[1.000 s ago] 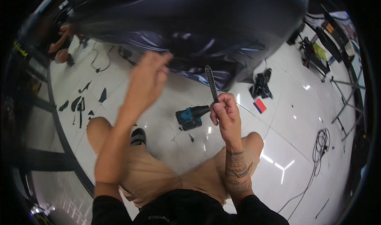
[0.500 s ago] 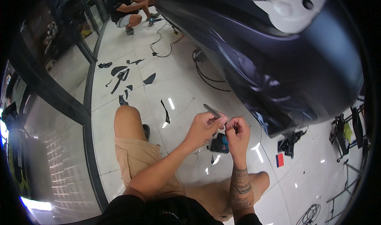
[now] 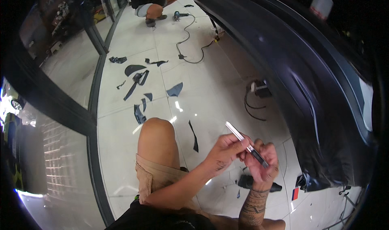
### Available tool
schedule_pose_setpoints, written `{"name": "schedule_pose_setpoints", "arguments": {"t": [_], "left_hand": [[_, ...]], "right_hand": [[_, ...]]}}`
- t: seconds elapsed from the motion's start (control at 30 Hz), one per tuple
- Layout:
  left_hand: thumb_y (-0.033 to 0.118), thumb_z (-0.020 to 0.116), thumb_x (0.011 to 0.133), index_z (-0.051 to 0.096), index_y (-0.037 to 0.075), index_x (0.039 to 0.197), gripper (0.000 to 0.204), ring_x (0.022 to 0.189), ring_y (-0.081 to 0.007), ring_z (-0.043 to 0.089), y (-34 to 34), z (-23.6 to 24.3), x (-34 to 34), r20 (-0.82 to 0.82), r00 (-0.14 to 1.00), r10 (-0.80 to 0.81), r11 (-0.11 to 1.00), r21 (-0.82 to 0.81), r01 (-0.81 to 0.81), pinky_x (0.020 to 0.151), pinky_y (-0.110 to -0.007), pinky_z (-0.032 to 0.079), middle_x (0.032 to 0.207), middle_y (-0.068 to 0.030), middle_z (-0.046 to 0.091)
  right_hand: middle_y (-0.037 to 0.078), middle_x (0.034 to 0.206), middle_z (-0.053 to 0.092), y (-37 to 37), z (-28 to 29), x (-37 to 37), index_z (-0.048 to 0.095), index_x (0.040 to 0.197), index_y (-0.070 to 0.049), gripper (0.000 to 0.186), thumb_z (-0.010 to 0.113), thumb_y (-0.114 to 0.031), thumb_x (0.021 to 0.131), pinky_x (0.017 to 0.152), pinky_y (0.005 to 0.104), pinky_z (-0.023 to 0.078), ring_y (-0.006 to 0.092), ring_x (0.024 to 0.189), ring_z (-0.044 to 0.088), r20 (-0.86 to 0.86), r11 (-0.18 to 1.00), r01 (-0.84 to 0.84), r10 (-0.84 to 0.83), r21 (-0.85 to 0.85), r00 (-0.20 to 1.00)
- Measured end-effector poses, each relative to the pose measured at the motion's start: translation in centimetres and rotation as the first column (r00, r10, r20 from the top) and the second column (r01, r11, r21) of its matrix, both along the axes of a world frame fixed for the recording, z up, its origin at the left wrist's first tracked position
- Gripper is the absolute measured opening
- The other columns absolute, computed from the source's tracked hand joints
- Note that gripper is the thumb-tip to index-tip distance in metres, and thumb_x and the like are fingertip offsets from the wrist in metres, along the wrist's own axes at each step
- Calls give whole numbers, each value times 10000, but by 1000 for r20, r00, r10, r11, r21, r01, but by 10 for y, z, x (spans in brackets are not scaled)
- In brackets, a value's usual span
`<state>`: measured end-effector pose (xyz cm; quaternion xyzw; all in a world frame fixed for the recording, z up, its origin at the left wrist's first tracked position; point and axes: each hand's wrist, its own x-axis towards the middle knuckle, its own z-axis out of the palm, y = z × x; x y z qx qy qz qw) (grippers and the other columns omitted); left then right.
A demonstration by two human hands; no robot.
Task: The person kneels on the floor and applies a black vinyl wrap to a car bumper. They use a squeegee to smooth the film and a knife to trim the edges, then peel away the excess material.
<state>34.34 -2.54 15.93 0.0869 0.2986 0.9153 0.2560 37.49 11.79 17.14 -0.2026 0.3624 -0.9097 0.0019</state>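
Note:
My left hand is closed on a slim silver-and-black utility knife, which lies diagonally with its silver end pointing up and left. My right hand is beside it, fingers curled at the knife's black lower end. Below my hands a dark power tool lies on the tiles, partly hidden by my right hand. A red-and-blue card-like squeegee lies to its right. The large panel covered in dark film stands just to my right, with loose, creased film along its lower part.
Several black film scraps lie on the tiled floor. Behind them a person squats at the panel's far end, near a corded tool. A hose lies under the panel. A dark-framed glass wall runs along my left.
My view has swung left along the panel. My left hand has come from reaching toward the film to gripping the knife, which was upright in my right hand and now tilts left.

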Motion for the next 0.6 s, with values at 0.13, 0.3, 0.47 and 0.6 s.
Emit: {"name": "schedule_pose_setpoints", "arguments": {"t": [0.13, 0.3, 0.47, 0.6], "left_hand": [[154, 583, 932, 619, 7, 952, 153, 725, -132, 595, -34, -9, -62, -101, 968, -228, 973, 7, 230, 644, -269, 483, 835, -66, 629], [203, 623, 903, 641, 67, 931, 140, 780, -181, 625, -101, 37, -116, -728, 364, -581, 715, -243, 656, 665, -311, 487, 827, -46, 619], [273, 528, 965, 640, -22, 932, 317, 952, -338, 554, -136, 88, -119, -988, 153, -24, 214, 144, 966, 795, -480, 442, 974, -139, 616], [250, 523, 967, 649, 17, 886, 277, 981, -314, 514, -156, 82, -187, -965, 186, -183, 347, 114, 931, 823, -439, 429, 983, -108, 588]], "right_hand": [[112, 864, 474, -26, 17, -39, 540, 887, -18, 388, 798, -251, 714, 659, 431, 458, 268, 651, 577, -73, 969, 110, -96, 223, 993], [152, 747, 523, -57, 51, -63, 539, 727, 2, 320, 802, -179, 720, 485, 376, 493, 216, 509, 561, -44, 983, 136, -142, -124, 989], [158, 811, 535, -98, 109, -50, 555, 812, 10, 283, 789, -127, 731, 467, 332, 488, 288, 616, 638, -264, 971, 81, -141, -225, 954], [159, 825, 556, -131, 111, -53, 566, 830, 2, 270, 770, -160, 757, 517, 348, 493, 281, 647, 631, -177, 973, 183, -156, 143, 972]]}}
